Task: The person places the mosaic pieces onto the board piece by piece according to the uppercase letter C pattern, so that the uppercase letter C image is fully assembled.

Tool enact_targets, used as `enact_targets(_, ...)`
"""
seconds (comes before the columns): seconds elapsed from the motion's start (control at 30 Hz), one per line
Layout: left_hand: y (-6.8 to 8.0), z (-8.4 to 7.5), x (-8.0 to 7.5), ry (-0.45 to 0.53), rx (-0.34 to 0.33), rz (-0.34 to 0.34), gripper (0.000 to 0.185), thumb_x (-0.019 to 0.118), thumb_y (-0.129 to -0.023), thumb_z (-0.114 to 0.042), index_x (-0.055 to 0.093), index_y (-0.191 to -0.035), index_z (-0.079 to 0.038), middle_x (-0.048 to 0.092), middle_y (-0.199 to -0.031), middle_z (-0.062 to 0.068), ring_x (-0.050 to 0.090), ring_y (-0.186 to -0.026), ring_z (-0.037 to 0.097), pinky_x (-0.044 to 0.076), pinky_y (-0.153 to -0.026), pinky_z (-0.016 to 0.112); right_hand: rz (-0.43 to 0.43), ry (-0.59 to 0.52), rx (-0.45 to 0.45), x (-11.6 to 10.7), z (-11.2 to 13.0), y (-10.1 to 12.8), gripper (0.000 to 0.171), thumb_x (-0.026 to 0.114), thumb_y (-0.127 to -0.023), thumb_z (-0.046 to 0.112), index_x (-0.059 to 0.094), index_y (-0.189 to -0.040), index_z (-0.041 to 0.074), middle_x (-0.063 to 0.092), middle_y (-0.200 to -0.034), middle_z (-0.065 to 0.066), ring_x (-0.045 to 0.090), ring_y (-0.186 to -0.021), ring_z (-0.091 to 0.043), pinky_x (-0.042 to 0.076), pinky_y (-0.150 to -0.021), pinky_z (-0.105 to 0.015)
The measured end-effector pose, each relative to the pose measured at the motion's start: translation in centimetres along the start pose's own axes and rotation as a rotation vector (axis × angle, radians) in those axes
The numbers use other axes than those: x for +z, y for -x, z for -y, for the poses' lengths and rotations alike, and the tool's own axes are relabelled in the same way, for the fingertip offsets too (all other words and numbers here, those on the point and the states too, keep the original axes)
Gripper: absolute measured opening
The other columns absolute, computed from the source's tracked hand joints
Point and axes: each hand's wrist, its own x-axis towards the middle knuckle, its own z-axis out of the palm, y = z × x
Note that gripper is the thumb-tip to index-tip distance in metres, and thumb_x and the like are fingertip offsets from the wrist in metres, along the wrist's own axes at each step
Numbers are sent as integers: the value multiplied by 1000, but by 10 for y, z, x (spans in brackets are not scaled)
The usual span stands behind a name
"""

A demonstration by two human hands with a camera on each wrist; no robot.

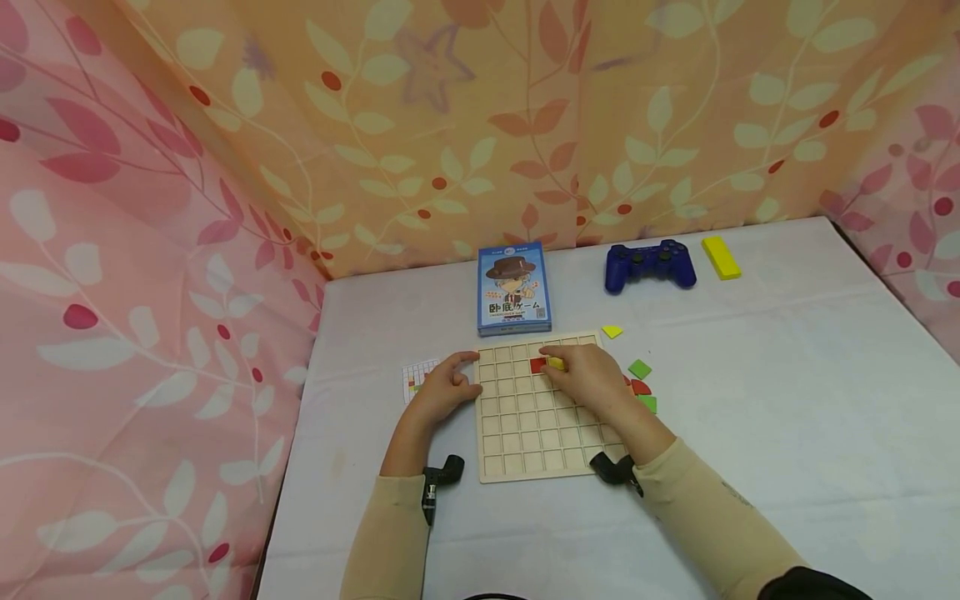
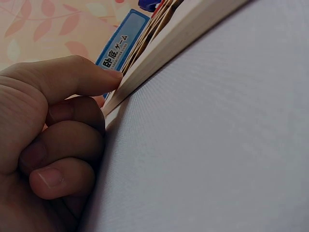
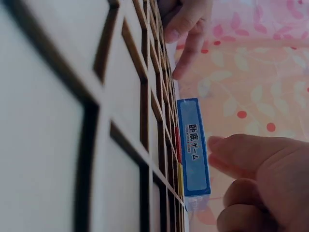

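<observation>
A pale wooden grid board (image 1: pixel 519 423) lies on the table. My left hand (image 1: pixel 442 390) is at its left side, with index fingertip and thumb tip at the edge; in the left wrist view, its other fingers are curled in. A red piece (image 1: pixel 537 365) and a yellow piece (image 1: pixel 556 363) sit side by side in cells near the board's far edge. Over them is my right hand (image 1: pixel 596 379), thumb and index tips apart in the head view. In the right wrist view, those fingertips are above the grid with nothing seen between them, the remaining fingers loosely bent.
A printed grid card (image 1: pixel 417 377) lies partly behind the left hand. Several loose green, red and yellow pieces, including a green square (image 1: pixel 640 369), lie right of the board. Behind stand a blue box (image 1: pixel 514 292), a blue game controller (image 1: pixel 650 265) and a yellow block (image 1: pixel 722 257).
</observation>
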Motion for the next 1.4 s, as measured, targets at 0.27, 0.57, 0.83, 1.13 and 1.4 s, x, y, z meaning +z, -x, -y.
enact_targets(0.27,2,-1,-1,-19,19,5,63,75,-89,-7,51,-147,-8,48,-58,-4,36,-48,9,31,-50,27,-69,3,-40,-19,15,8,37,71,-96,29,72,-130,15,43,-54,6,39,-49,-13,28,-49,-32)
enact_targets(0.57,2,-2,-1,-23,36,25,63,74,-91,-7,50,-148,-7,47,-58,-4,34,-48,9,31,-51,27,-165,-41,-85,-37,23,13,35,75,-95,26,74,-127,12,40,-57,6,34,-52,-12,26,-49,-31)
enact_targets(0.83,1,-2,-1,-16,33,19,63,75,-90,-7,50,-148,-6,47,-57,-5,34,-48,9,30,-50,26,-236,-71,-74,-53,18,15,35,75,-95,24,73,-127,11,37,-58,5,32,-54,-13,29,-53,-34)
enact_targets(1.13,1,-2,-2,-23,37,20,63,74,-90,-7,50,-148,-7,46,-58,-5,34,-48,9,31,-51,27,-299,-82,-25,-64,0,13,35,75,-95,21,72,-128,7,40,-62,2,35,-55,-17,30,-55,-35)
enact_targets(1.4,2,-2,-1,-27,15,12,62,75,-91,-9,50,-148,-9,47,-59,-3,36,-48,10,32,-51,27,-301,-19,44,-71,-25,9,40,74,-95,20,68,-131,3,59,-88,-10,45,-69,-25,38,-63,-39)
